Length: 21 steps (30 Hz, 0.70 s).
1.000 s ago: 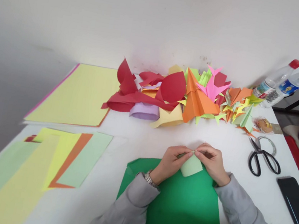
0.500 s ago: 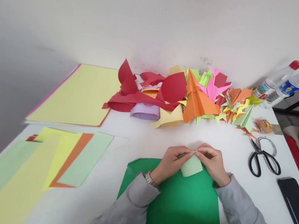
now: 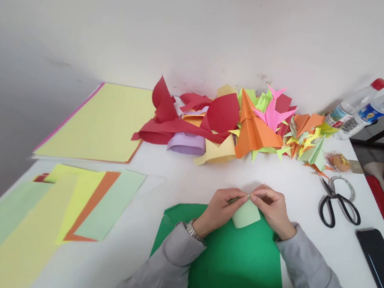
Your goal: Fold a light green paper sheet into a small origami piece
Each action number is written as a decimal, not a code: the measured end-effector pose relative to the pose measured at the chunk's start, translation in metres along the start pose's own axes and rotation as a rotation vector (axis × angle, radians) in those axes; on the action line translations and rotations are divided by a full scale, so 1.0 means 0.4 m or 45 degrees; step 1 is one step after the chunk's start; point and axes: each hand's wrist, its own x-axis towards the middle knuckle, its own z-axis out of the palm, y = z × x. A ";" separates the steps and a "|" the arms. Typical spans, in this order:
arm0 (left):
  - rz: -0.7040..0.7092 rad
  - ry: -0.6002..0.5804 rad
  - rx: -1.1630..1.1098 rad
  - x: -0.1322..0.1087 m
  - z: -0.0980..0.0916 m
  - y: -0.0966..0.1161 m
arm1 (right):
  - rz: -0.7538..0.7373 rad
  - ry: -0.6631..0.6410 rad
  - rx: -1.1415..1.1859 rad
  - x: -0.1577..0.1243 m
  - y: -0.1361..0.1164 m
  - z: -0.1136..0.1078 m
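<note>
A small piece of pale green paper (image 3: 247, 215) is pinched between both hands along its upper edge. My left hand (image 3: 222, 208) grips the left part of that edge between thumb and fingers, and a watch sits on the wrist. My right hand (image 3: 273, 208) is closed on the same edge, its fingertips almost touching the left ones. The paper's lower part hangs free, slightly curved. Beneath it lies a large green sheet (image 3: 237, 269), partly covered by my forearms. Whether the pinched edge is folded cannot be made out.
Black-handled scissors (image 3: 337, 203) lie over a tape roll (image 3: 353, 188) at right, near a black phone (image 3: 377, 268). Folded paper planes (image 3: 253, 129) and red paper shapes (image 3: 223, 112) line the wall, with two bottles (image 3: 345, 108). Coloured strips (image 3: 111, 209) and yellow sheets (image 3: 96, 123) lie left.
</note>
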 end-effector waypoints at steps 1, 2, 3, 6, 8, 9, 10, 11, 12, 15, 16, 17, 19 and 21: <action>-0.003 -0.004 0.000 0.000 0.000 0.002 | -0.003 -0.002 -0.001 0.000 0.000 0.000; -0.005 -0.006 -0.002 0.000 -0.001 0.005 | -0.005 -0.002 -0.005 0.000 0.000 0.000; -0.006 -0.009 -0.004 0.001 -0.001 0.007 | -0.006 0.001 -0.009 0.000 -0.001 0.000; -0.004 -0.009 -0.013 0.001 -0.001 0.010 | 0.000 0.003 -0.017 0.001 -0.002 0.000; -0.002 -0.010 -0.013 0.001 -0.001 0.009 | -0.001 0.000 -0.008 0.001 -0.001 -0.001; -0.005 -0.003 -0.017 0.000 0.000 0.008 | -0.002 0.001 0.000 0.001 0.000 -0.001; -0.017 0.012 -0.024 0.000 0.001 0.006 | -0.001 0.007 0.010 0.001 0.001 -0.001; -0.039 0.036 -0.039 -0.001 0.002 0.004 | 0.005 0.018 0.026 0.000 0.002 -0.001; -0.070 0.073 -0.062 -0.001 0.002 0.003 | 0.015 0.036 0.048 0.000 0.003 -0.001; -0.179 0.205 -0.160 -0.001 0.002 0.000 | 0.062 0.092 0.130 -0.001 0.009 0.000; -0.201 0.231 -0.199 0.000 0.001 0.001 | 0.074 0.103 0.154 -0.001 0.010 0.001; -0.209 0.245 -0.239 0.001 0.000 0.001 | 0.081 0.107 0.171 -0.002 0.012 0.002; -0.203 0.251 -0.323 0.003 -0.002 0.000 | 0.077 0.103 0.177 -0.004 0.013 0.004; -0.202 0.264 -0.399 0.004 -0.003 -0.003 | 0.063 0.097 0.161 -0.005 0.012 0.007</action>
